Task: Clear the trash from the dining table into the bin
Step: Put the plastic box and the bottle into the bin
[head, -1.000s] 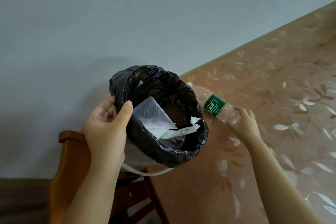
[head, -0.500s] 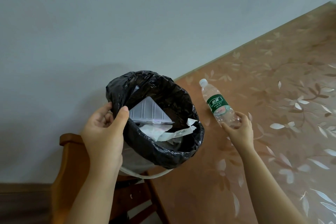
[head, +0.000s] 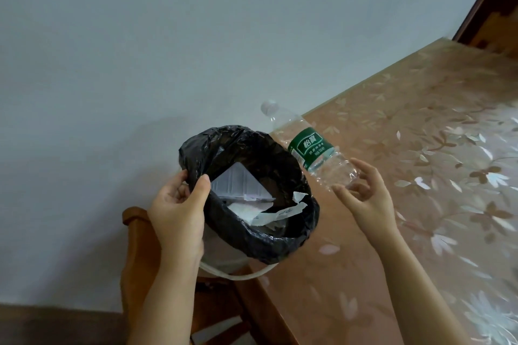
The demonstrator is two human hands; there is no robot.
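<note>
My left hand [head: 176,213] grips the near-left rim of a white bin lined with a black bag [head: 304,235], holding it up at the table's corner. Inside lie a clear plastic box [head: 238,185] and torn white paper [head: 280,213]. My right hand [head: 367,196] holds the base of a clear plastic bottle with a green label [head: 308,148] between thumb and fingertips, the fingers loosely spread. The bottle is off the table and tilted, its white cap pointing up and left over the bin's far rim.
The table [head: 420,126] has a pinkish floral cover and runs to the right. A wooden chair [head: 134,232] stands below the bin. A pale wall fills the back, and a dark wooden door frame [head: 487,0] is at the top right.
The bottle lay on the table under my right hand; now it is lifted, tilted and moved left toward the bin's mouth. My left hand still holds the bin's rim.
</note>
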